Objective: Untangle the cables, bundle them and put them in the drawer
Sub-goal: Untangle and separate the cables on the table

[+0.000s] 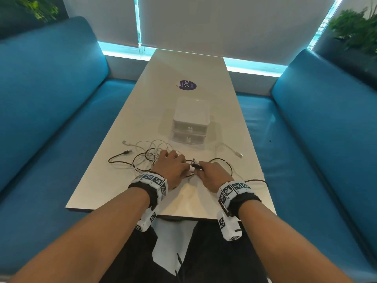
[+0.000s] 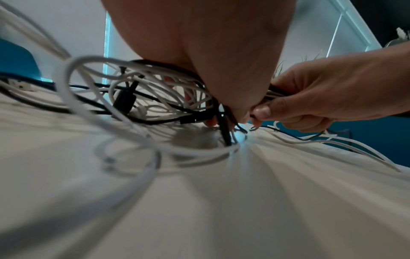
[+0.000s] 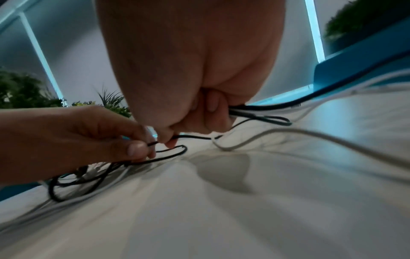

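Note:
A tangle of white cables [image 1: 152, 149] and a black cable [image 1: 119, 155] lies on the pale table [image 1: 183, 68] in front of a white two-drawer box [image 1: 191, 117], whose drawers are both closed. My left hand [image 1: 186, 167] rests on the tangle and pinches a black strand. My right hand [image 1: 201, 166] pinches the same black cable a finger's width away, near a black plug. In the right wrist view, my right hand [image 3: 170, 141] and left hand [image 3: 142, 149] hold the black cable [image 3: 168, 151] between thumb and fingers. The left wrist view shows the white loops [image 2: 73, 98] under my left palm.
One white cable end with a plug [image 1: 238, 154] lies to the right of the box. A black loop [image 1: 257, 180] reaches the table's right edge. A round purple sticker [image 1: 187, 85] sits further back. Blue benches [image 1: 51, 111] flank the table on both sides.

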### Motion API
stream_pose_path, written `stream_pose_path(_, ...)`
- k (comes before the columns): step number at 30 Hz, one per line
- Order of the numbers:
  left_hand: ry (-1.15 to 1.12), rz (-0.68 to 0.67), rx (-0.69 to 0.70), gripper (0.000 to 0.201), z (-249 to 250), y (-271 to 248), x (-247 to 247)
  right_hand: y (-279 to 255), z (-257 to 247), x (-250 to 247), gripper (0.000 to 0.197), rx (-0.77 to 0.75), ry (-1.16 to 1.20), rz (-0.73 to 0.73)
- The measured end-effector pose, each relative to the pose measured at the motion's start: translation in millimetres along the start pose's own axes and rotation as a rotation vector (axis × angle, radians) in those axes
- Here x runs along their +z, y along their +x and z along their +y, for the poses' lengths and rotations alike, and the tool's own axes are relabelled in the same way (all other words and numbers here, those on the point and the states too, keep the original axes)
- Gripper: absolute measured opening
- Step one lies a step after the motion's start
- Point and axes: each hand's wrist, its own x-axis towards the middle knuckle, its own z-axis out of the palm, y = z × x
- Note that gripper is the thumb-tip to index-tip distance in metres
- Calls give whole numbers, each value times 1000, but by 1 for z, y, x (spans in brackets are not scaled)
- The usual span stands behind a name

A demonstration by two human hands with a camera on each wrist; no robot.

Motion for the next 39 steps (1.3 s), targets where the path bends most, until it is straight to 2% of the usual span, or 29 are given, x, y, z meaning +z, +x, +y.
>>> stream_pose_path(5, 8, -32, -24, 28, -11, -4, 2, -2, 24, -20, 26, 183, -123, 40)
stream_pose_path(7, -8, -31, -36, 26, -8, -3, 1, -2, 22, -21, 27, 208, -158, 65)
stream_pose_path(10, -19, -32, -52, 26, -3, 0, -2, 0, 5, -14, 31, 139, -85, 102)
stream_pose_path(13, -19, -16, -66, 29, -1, -1, -2, 2, -10, 1, 30, 18, -51, 29)
stream_pose_path(17, -57, 22, -97, 31, -3, -3, 0, 3, -17, 6, 27, 10, -17, 8)
stream_pose_path(22, 15, 14, -100, 25, -11, -7, 2, 2, 2, -7, 28, 153, -84, 40)
stream_pose_path(29, 61, 7, -116, 27, -9, -7, -8, 3, 21, -14, 31, 305, -171, 95)
stream_pose_path(33, 83, -18, -117, 29, -4, -5, -12, 3, -1, -10, 29, 180, -134, 159)
stream_pose_path(36, 91, -3, -110, 27, 1, -3, -15, 4, -20, 3, 28, 49, -98, 106)
stream_pose_path(39, 67, 23, -115, 25, 2, -2, -14, 7, -24, 9, 25, 42, -14, 93)
